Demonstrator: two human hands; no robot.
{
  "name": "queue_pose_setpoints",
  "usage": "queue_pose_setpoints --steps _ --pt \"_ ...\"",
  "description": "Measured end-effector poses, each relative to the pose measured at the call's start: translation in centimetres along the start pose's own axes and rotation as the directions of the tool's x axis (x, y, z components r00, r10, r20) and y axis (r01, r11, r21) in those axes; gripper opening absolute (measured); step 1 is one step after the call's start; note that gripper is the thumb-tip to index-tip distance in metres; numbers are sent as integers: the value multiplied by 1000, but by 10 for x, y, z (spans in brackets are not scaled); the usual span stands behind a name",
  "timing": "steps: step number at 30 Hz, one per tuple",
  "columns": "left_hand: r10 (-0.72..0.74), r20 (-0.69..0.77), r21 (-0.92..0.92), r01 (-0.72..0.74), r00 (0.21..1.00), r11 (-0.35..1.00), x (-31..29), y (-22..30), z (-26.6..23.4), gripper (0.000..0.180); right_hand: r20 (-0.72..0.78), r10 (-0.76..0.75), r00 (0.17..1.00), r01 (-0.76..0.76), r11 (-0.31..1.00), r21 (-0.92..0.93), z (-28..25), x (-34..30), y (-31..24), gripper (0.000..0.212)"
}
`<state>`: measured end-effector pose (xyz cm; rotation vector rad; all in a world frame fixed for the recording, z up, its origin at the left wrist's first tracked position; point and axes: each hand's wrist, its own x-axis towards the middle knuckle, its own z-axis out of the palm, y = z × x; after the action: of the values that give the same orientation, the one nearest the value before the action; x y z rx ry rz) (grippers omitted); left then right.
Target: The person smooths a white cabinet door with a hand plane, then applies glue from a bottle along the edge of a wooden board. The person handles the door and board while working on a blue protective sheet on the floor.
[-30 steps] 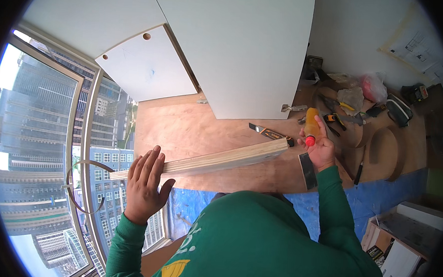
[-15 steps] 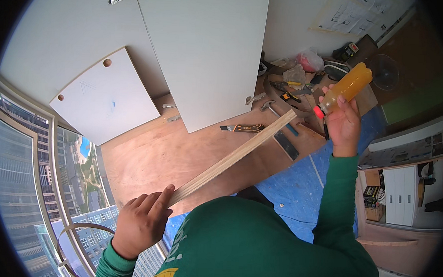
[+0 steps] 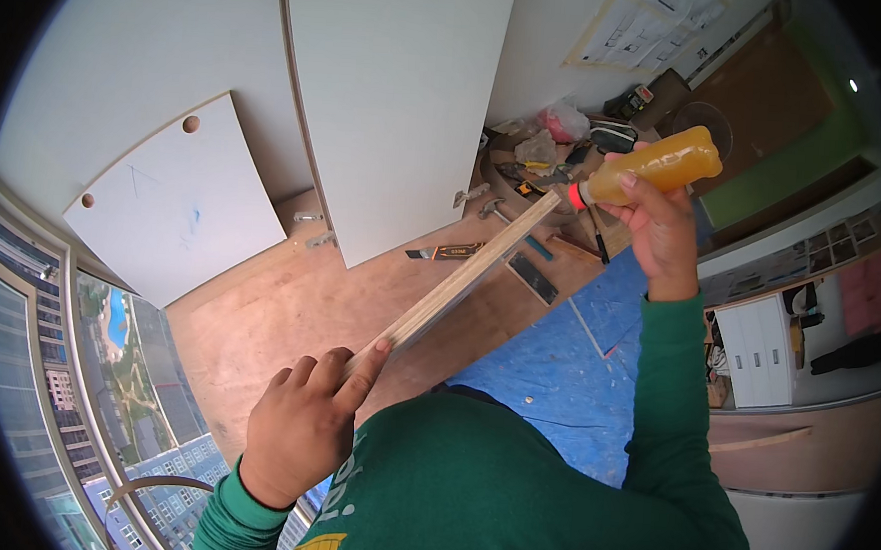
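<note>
My left hand (image 3: 305, 429) is closed round the near end of a long, narrow plywood strip (image 3: 475, 277). The strip slants up to the right, its layered edge facing up. Wrapped round a clear plastic bottle of yellow-orange liquid (image 3: 670, 166) is my right hand (image 3: 659, 235). The bottle lies nearly level, tipped slightly down to the left. Its red cap (image 3: 577, 196) is at the far end of the strip; whether they touch I cannot tell. No liquid shows on the strip.
Beyond the strip, a utility knife (image 3: 447, 251), a hammer (image 3: 494, 209) and a dark flat block (image 3: 533, 278) lie on the wooden board (image 3: 260, 295). White panels (image 3: 395, 103) with hinges stand behind. Blue sheeting (image 3: 545, 380) covers the floor. Windows (image 3: 137, 359) are at left.
The bottle has moved left and tilted closer to level, bringing its red cap to the strip's far end. My left hand and the strip have shifted slightly, and the view has turned right.
</note>
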<state>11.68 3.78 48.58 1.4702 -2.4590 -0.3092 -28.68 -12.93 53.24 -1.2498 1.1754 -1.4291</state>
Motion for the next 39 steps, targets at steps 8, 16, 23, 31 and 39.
queue_pose_setpoints --steps 8,16,23,31,39 --pt "6 24 -31 -5 1000 999 -4 5 1 74 -68 34 997 -39 997 -73 2 12 7 43" --pt "-23 48 -62 26 999 998 -4 6 -1 77 -115 137 984 -140 990 -18 -14 35 35 47" --pt "-24 61 -80 28 998 996 -2 2 -2 78 -138 134 981 -139 990 -21 -19 43 42 45" --pt "-28 69 -83 34 997 996 -2 1 -3 79 -130 129 983 -139 988 -66 -16 48 45 41" --pt "-6 55 -44 9 998 999 -4 1 2 82 -147 136 980 -150 985 -84 -15 48 46 42"
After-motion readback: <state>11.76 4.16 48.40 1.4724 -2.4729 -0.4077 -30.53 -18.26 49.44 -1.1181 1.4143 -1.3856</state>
